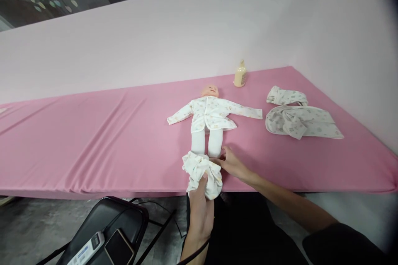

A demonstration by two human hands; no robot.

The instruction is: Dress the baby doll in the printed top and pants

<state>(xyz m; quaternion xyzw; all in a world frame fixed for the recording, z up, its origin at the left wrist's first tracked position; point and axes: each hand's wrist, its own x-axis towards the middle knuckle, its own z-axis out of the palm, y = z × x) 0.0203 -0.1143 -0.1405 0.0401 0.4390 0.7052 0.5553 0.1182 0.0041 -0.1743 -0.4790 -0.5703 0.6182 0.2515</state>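
Observation:
A baby doll (209, 118) in a white printed top and white leggings lies face up on the pink mat (93, 140), head away from me. A bunched pair of white printed trousers (203, 172) sits at its feet near the mat's front edge. My left hand (200, 207) is closed on the trousers from below, thumb on top. Just to the right, my right hand (231, 163) pinches the trousers' edge beside the doll's foot.
A cream bottle (240, 74) stands behind the doll's head. Two folded printed cloths (295, 120) lie to the right. A pale pink wall rises behind the mat. A black chair (105, 227) holding a phone and a white device stands at the lower left.

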